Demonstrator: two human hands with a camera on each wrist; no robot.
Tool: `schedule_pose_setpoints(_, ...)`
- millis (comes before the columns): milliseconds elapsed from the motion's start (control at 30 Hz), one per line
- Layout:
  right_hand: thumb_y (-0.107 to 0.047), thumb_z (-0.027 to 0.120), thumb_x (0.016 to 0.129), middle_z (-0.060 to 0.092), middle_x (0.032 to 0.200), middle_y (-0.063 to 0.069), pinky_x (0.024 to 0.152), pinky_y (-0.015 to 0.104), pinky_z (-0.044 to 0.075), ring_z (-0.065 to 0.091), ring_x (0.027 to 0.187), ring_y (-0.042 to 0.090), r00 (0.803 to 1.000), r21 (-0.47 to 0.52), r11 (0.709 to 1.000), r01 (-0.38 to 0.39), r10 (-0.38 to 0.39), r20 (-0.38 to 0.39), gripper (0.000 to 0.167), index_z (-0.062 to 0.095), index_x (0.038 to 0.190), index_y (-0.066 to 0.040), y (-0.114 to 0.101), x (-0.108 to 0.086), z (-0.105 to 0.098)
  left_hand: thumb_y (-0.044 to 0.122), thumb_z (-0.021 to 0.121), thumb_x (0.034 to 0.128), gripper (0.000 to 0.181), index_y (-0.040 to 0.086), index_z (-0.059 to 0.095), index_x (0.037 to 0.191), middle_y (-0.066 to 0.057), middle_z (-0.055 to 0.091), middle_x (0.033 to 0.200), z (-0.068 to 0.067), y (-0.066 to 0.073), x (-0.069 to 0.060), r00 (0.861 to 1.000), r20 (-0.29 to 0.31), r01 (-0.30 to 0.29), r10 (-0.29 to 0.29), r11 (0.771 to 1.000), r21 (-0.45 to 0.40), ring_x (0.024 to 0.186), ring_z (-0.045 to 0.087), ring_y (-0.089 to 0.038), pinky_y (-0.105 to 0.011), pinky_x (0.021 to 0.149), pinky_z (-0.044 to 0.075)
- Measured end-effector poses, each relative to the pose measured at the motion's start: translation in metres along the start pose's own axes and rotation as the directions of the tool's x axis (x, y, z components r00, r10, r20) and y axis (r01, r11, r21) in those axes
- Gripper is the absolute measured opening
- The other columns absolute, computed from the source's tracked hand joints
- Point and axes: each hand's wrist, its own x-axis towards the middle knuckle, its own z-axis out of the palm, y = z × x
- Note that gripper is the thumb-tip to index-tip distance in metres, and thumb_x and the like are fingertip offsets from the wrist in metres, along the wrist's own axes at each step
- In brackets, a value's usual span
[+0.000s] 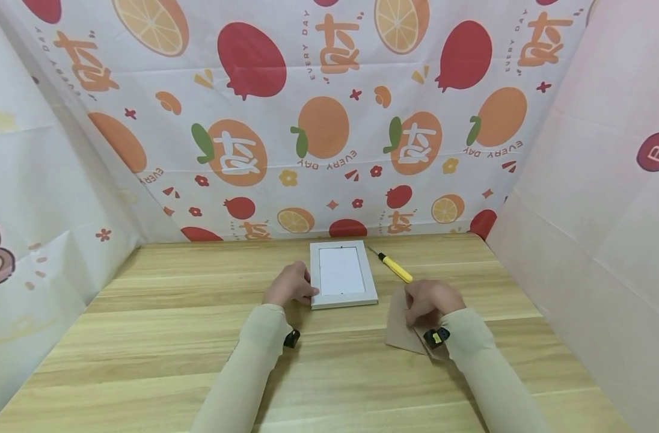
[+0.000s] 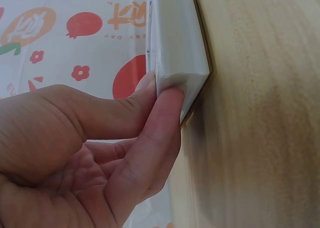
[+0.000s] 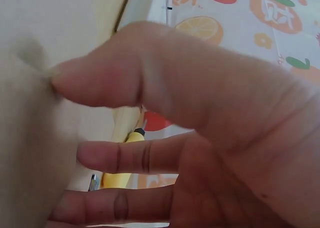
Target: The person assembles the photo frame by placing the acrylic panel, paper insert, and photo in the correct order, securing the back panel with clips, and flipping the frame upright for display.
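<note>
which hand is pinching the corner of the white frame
The left hand: it pinches the near left corner of the white frame. The right hand is apart from that, touching the brown board.

"EVERY DAY", printed again and again across the fruit-patterned backdrop (image 1: 318, 84).
In the head view the words run vertically at upper left, upper middle (image 1: 310, 45) and upper right, and in curved lines below the oranges at centre (image 1: 327, 161) and right of centre; large orange brush-style characters (image 1: 337, 45) stand at the top, and white ones fill two oranges (image 1: 237, 153) mid-frame, their meaning not legible. A red fruit print (image 1: 656, 151) at the right edge carries a small boxlike sign, unclear. In the left wrist view, "DAY" shows at upper middle, beside similar orange characters.
</note>
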Motion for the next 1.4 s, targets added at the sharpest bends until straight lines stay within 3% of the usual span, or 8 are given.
schedule_pose_setpoints(567, -0.019, 0.079, 0.083, 0.061, 0.089, 0.006, 0.061, 0.028, 0.051, 0.060, 0.071, 0.017, 0.982, 0.014, 0.985, 0.172, -0.171, -0.083, 0.031, 0.059, 0.106, -0.016, -0.014, -0.011, -0.015, 0.009, 0.078, 0.0915, 0.027, -0.004, 0.058, 0.106, -0.016, 0.066, 0.093, 0.002, -0.001, -0.001, 1.000, -0.006, 0.002, -0.002, 1.000, 0.002, 0.070, 0.073, -0.019, -0.033, 0.078, 0.057)
schedule_pose_setpoints(967, -0.018, 0.079, 0.085, 0.061, 0.088, 0.006, 0.062, 0.027, 0.050, 0.059, 0.072, 0.017, 0.969, 0.004, 0.974, 0.226, -0.224, -0.105, 0.030, 0.058, 0.106, -0.016, -0.021, -0.008, -0.012, 0.009, 0.078, 0.0916, 0.026, -0.003, 0.059, 0.104, -0.015, 0.067, 0.093, 0.002, -0.004, -0.001, 1.000, 0.006, 0.006, -0.006, 1.000, -0.011, 0.070, 0.073, -0.018, -0.034, 0.081, 0.057)
schedule_pose_setpoints(1400, -0.017, 0.079, 0.083, 0.060, 0.083, 0.003, 0.062, 0.027, 0.042, 0.055, 0.071, 0.015, 0.934, -0.040, 0.950, 0.309, -0.311, -0.175, 0.030, 0.060, 0.106, -0.014, -0.023, -0.002, -0.011, 0.008, 0.079, 0.0904, 0.027, -0.003, 0.058, 0.104, -0.016, 0.066, 0.094, 0.002, -0.003, 0.003, 1.000, 0.004, 0.005, -0.005, 0.999, -0.034, 0.070, 0.073, -0.018, -0.032, 0.077, 0.056)
